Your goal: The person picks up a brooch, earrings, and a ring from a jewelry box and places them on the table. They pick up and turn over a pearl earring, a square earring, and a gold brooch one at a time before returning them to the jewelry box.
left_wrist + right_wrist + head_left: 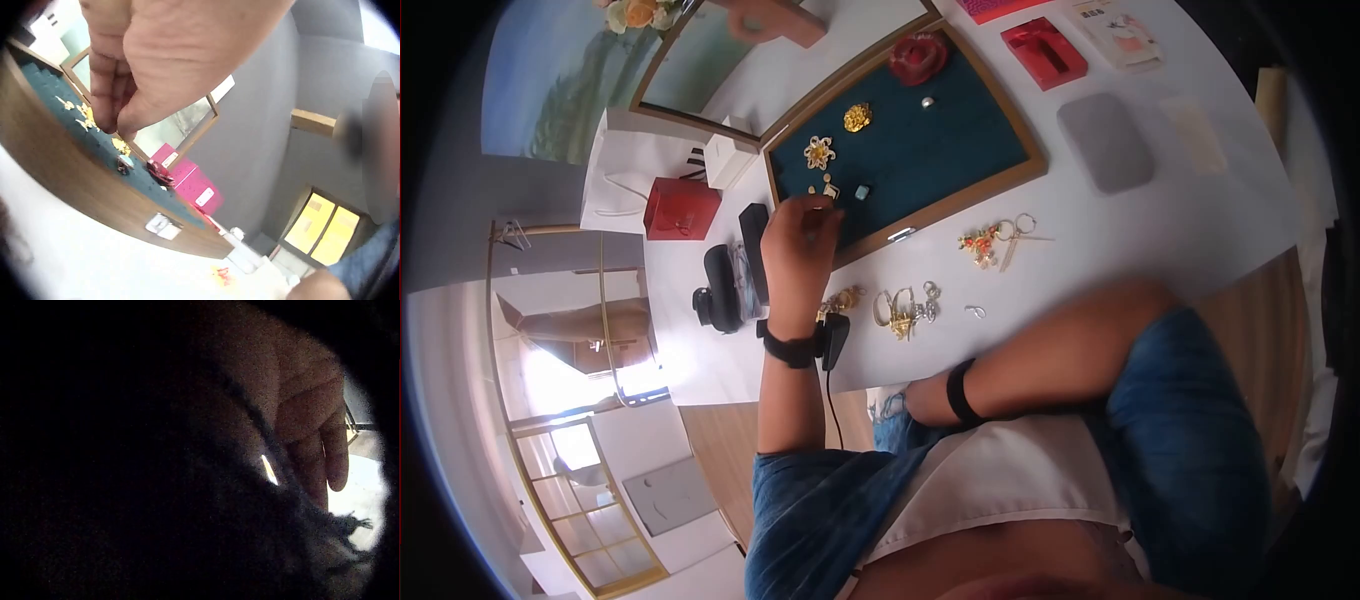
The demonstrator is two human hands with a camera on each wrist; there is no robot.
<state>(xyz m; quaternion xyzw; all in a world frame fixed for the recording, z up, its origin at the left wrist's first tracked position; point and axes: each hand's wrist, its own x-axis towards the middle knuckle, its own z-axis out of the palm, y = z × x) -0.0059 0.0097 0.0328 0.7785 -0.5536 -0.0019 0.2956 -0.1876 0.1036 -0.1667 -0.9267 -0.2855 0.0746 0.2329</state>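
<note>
Over the left end of a teal-lined wooden case (940, 150), my left hand (800, 240) has its fingers bent down beside a small pale-gold piece (830, 190). In the left wrist view the thumb and fingertips of the left hand (156, 62) come close together; whether they pinch something small cannot be told. A gold flower brooch (819, 152), a gold round brooch (857, 117), a pale blue stone piece (862, 192) and a dark red flower (917, 58) lie on the lining. My right hand (922, 402) is low by the lap, fingers hanging loosely in the dark right wrist view.
On the white table near me lie gold bracelets (900, 312), an orange-beaded piece (980, 243) and a silver piece (975, 312). A grey pad (1105, 143) and red box (1044, 53) are right of the case; a red bag (682, 208) and black case (719, 290) left.
</note>
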